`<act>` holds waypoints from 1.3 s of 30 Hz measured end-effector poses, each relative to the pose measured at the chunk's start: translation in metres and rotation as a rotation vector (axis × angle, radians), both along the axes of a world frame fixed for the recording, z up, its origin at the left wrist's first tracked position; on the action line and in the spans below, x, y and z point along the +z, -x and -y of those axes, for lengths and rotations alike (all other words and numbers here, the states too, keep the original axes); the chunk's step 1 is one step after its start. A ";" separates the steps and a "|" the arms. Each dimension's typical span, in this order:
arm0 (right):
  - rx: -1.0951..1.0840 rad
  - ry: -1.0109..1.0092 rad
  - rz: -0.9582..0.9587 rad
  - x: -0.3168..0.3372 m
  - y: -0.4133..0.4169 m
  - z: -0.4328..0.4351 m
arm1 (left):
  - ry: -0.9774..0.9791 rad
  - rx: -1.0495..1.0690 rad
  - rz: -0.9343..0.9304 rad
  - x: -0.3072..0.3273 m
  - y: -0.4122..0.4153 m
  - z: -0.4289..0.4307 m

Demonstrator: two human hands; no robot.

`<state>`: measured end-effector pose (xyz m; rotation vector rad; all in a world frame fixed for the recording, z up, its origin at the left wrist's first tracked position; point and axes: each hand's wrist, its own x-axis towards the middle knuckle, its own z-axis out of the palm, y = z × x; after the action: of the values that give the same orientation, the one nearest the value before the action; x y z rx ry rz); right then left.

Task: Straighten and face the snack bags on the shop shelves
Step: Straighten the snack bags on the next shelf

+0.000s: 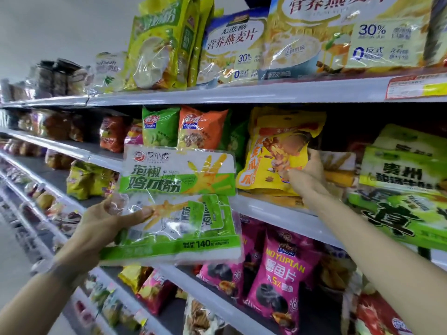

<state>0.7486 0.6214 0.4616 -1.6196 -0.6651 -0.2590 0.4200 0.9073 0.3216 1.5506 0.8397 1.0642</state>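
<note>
A shopworker's left hand [106, 221] grips a green-and-white snack bag [179, 204] held off the shelf; the right hand [307, 175] pinches a leaning yellow bag [271, 151] on the middle shelf [266, 209]; neighbouring rows, seemingly, remain untidy, facing barely begun.

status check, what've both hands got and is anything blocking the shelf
Left hand grip shut on green-and-white bag, held off the shelf. Right hand grip shut on yellow bag, tilted on middle shelf. Held bag covers pink bags below.
</note>
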 end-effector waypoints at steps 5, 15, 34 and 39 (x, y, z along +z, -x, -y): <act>-0.129 0.195 0.138 -0.012 0.000 -0.002 | -0.002 -0.070 0.113 0.046 0.010 0.089; -0.255 0.516 0.168 -0.016 -0.007 0.014 | 0.041 -0.217 0.204 0.063 -0.006 0.096; 0.250 0.234 -0.052 -0.020 0.030 0.114 | 0.061 -0.481 0.282 0.104 -0.151 0.149; 0.135 0.142 -0.120 -0.016 0.006 0.170 | 0.047 -0.630 0.221 0.124 -0.202 0.191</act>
<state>0.7424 0.4511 0.4459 -1.7021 -0.7092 -0.0158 0.6217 0.7159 0.4456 1.4791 0.1911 0.7224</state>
